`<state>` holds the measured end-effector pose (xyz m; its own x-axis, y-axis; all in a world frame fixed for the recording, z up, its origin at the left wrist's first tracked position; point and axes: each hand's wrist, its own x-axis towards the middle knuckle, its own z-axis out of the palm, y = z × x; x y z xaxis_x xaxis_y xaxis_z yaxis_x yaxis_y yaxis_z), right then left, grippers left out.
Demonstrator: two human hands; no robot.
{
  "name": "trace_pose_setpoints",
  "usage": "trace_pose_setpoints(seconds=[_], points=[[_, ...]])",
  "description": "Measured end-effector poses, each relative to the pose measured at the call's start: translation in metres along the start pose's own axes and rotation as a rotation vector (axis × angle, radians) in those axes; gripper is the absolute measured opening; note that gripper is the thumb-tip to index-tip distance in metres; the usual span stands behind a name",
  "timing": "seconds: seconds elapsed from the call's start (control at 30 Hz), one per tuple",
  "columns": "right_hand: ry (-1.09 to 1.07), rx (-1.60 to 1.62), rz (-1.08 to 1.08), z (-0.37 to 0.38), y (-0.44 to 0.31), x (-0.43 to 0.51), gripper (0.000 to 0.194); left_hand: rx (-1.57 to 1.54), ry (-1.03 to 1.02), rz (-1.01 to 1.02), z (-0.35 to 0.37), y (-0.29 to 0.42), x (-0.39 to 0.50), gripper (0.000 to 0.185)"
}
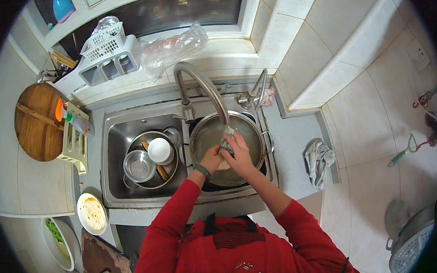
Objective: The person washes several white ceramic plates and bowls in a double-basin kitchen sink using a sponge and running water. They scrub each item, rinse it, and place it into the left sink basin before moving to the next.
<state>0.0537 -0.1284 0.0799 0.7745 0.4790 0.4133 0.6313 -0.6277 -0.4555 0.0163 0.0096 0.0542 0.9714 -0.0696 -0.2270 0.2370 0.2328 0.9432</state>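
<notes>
A large round metal pan with cloudy water rests over the right sink basin. Above it my right hand grips a wet grey cloth under the spout of the curved faucet. My left hand meets it from the left, fingers against the cloth; whether it holds the cloth or a pale thing below it, I cannot tell. In the left sink basin stands a metal pot with a metal bowl, stacked white bowls and wooden chopsticks.
A soiled white plate lies at the counter's left edge, near a white bowl of greens. A crumpled cloth lies on the right counter. A round wooden board leans left, beside a spray bottle. A second tap stands behind the pan.
</notes>
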Motion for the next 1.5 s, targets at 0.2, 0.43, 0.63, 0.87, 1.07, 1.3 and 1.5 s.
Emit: trace_pose_setpoints(seconds=[0.2, 0.43, 0.63, 0.87, 1.07, 1.3, 1.5], points=[[-0.249, 0.719, 0.604, 0.019, 0.050, 0.047, 0.038, -0.155, -0.072, -0.097, 0.009, 0.014, -0.019, 0.029], [-0.195, 1.762, 1.235, 0.052, 0.080, -0.009, 0.039, -0.356, 0.044, -0.012, 0.001, 0.012, -0.031, 0.033], [0.180, 1.410, 1.368, 0.061, 0.024, -0.032, 0.041, -0.698, 0.179, 0.000, -0.006, -0.006, -0.021, 0.036], [0.131, 0.366, 0.383, 0.047, 0.011, -0.021, 0.038, -0.782, 0.205, -0.046, -0.017, -0.023, -0.016, 0.035], [-0.057, 0.668, 0.611, 0.057, 0.046, -0.004, 0.037, -0.835, 0.240, -0.094, -0.023, -0.027, -0.017, 0.039], [-0.313, 0.120, 0.770, 0.060, 0.086, -0.021, 0.035, -0.862, 0.172, -0.045, -0.028, -0.023, -0.031, 0.039], [0.087, 1.399, 1.346, 0.048, 0.074, 0.002, 0.033, -0.820, 0.183, 0.012, -0.026, -0.016, -0.020, 0.038]])
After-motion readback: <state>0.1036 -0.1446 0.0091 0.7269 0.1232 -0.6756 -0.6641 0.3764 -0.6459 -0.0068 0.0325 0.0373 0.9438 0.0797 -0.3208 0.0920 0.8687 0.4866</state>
